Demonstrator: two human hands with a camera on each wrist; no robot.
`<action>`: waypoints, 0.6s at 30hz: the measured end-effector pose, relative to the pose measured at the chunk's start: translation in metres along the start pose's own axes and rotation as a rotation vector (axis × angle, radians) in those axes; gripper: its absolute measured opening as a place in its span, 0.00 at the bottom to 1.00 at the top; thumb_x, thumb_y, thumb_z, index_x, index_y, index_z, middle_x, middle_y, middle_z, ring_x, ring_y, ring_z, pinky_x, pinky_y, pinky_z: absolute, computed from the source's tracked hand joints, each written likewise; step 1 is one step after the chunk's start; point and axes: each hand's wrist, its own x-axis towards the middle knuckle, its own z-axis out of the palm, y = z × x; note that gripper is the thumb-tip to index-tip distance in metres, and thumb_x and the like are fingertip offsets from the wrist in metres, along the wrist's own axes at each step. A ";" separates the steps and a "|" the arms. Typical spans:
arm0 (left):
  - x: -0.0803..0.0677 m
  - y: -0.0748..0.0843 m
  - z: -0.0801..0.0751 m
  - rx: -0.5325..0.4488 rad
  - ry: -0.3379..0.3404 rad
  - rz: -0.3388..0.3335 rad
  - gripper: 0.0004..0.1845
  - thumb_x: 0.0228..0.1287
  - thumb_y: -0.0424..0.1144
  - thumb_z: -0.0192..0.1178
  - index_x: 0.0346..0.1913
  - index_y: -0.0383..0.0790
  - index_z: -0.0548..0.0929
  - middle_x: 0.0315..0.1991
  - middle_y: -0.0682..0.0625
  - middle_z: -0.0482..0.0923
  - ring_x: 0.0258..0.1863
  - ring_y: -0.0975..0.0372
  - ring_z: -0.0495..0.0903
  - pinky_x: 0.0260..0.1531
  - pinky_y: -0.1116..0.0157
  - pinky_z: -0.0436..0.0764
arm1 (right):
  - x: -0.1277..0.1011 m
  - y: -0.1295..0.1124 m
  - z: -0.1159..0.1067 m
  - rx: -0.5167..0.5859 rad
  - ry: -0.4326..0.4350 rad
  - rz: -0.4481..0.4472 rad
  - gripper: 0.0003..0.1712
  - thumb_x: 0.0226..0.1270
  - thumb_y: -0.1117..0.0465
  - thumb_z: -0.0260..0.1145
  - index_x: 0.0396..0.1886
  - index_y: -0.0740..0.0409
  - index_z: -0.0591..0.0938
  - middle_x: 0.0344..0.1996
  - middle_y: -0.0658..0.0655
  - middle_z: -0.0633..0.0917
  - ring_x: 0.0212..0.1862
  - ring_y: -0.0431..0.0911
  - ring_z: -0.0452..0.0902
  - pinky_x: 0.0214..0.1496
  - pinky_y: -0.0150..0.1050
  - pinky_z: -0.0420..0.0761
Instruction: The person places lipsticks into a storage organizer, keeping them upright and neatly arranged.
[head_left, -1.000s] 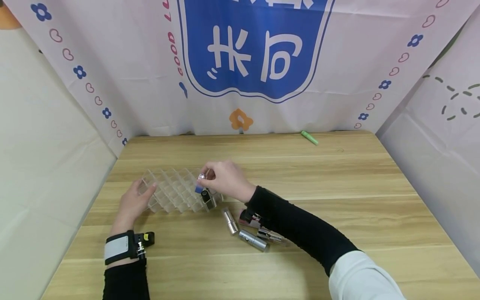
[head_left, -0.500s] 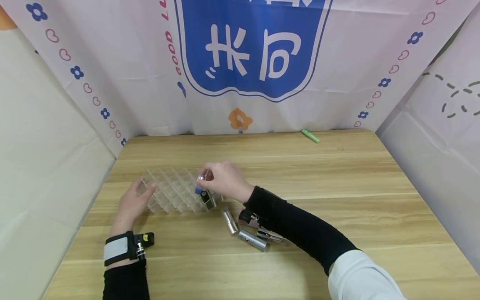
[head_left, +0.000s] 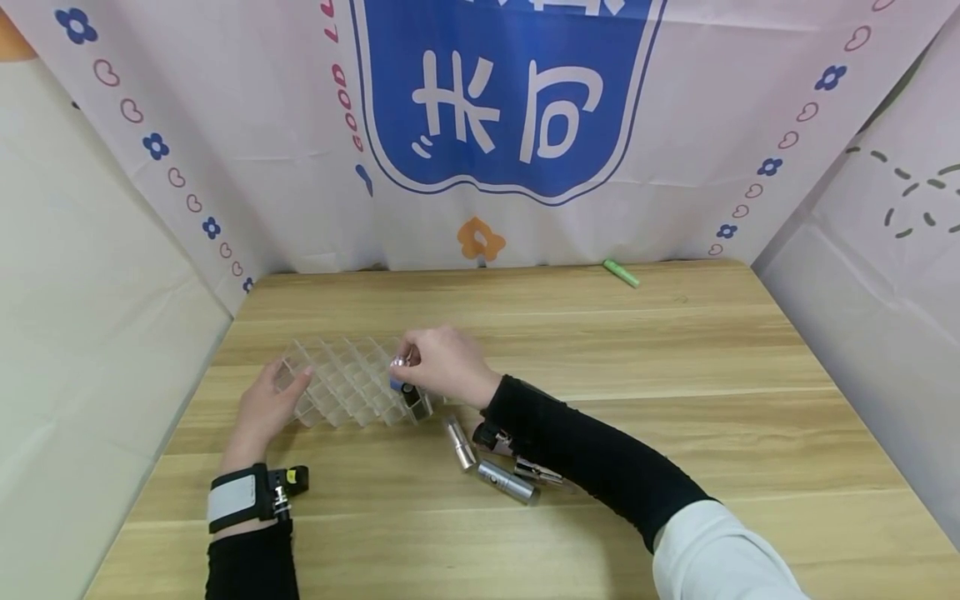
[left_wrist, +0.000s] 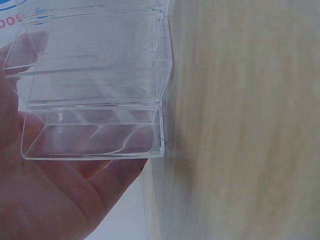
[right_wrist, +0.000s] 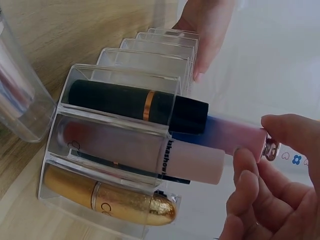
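A clear lipstick organizer with diamond-shaped compartments stands on the table. My left hand grips its left end, as the left wrist view also shows. Over the right end, my right hand pinches the top of a pink-and-blue lipstick with a silvery ring-like tip. Its lower part is hidden behind a black lipstick with a gold band. Beside that in the right wrist view, a pale pink lip gloss and a gold lipstick sit in their own compartments. Another dark tube shows behind them.
In front of the organizer lie a silvery lipstick and a grey tube. More cosmetics lie partly under my right sleeve. A green tube rests near the table's back edge, by the hanging cloth.
My right hand has moved slightly left and down with the pink-and-blue lipstick, and less of its blue part shows. The left hand and the organizer have stayed put.
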 end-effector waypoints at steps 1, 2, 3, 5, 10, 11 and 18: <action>0.000 0.000 0.000 -0.001 -0.001 0.000 0.49 0.72 0.68 0.39 0.78 0.32 0.43 0.75 0.25 0.46 0.72 0.29 0.49 0.66 0.31 0.56 | 0.000 0.000 0.001 -0.001 0.000 -0.001 0.12 0.63 0.46 0.69 0.36 0.47 0.85 0.30 0.42 0.88 0.27 0.30 0.78 0.28 0.22 0.74; 0.000 0.000 0.000 -0.001 -0.002 -0.001 0.49 0.72 0.68 0.39 0.78 0.32 0.42 0.75 0.25 0.46 0.72 0.29 0.49 0.66 0.31 0.56 | 0.000 0.000 0.002 -0.006 0.002 -0.002 0.11 0.63 0.46 0.69 0.36 0.47 0.85 0.30 0.41 0.88 0.27 0.30 0.78 0.28 0.22 0.73; 0.000 0.000 0.000 -0.003 -0.004 -0.002 0.49 0.72 0.68 0.39 0.78 0.32 0.42 0.75 0.25 0.46 0.72 0.29 0.49 0.66 0.31 0.56 | 0.001 0.000 0.003 -0.009 0.003 -0.002 0.11 0.63 0.46 0.69 0.36 0.47 0.84 0.29 0.41 0.88 0.27 0.30 0.78 0.28 0.22 0.73; -0.001 0.001 -0.001 -0.004 -0.008 -0.004 0.49 0.71 0.68 0.39 0.78 0.32 0.42 0.75 0.25 0.46 0.72 0.29 0.49 0.66 0.31 0.56 | 0.001 -0.001 0.005 -0.010 0.008 -0.001 0.11 0.63 0.46 0.69 0.35 0.47 0.84 0.28 0.41 0.87 0.26 0.30 0.77 0.28 0.23 0.72; -0.001 0.001 -0.001 -0.011 -0.016 -0.009 0.50 0.71 0.69 0.39 0.78 0.33 0.41 0.75 0.25 0.46 0.72 0.29 0.50 0.66 0.31 0.57 | 0.001 -0.002 0.008 -0.025 0.020 -0.001 0.12 0.62 0.44 0.69 0.33 0.46 0.84 0.25 0.40 0.85 0.26 0.31 0.76 0.25 0.25 0.71; -0.001 0.001 -0.001 -0.012 -0.016 -0.010 0.50 0.71 0.69 0.39 0.78 0.33 0.41 0.75 0.25 0.46 0.72 0.29 0.50 0.66 0.31 0.57 | 0.001 -0.002 0.008 -0.030 0.021 -0.002 0.12 0.62 0.44 0.69 0.33 0.46 0.84 0.25 0.40 0.85 0.26 0.31 0.76 0.25 0.25 0.71; 0.000 -0.001 0.000 -0.016 -0.020 -0.012 0.50 0.70 0.70 0.38 0.78 0.34 0.41 0.75 0.26 0.46 0.72 0.29 0.50 0.66 0.31 0.58 | 0.003 -0.002 0.012 -0.051 0.030 0.005 0.12 0.62 0.44 0.70 0.32 0.45 0.83 0.26 0.40 0.85 0.26 0.31 0.76 0.23 0.25 0.71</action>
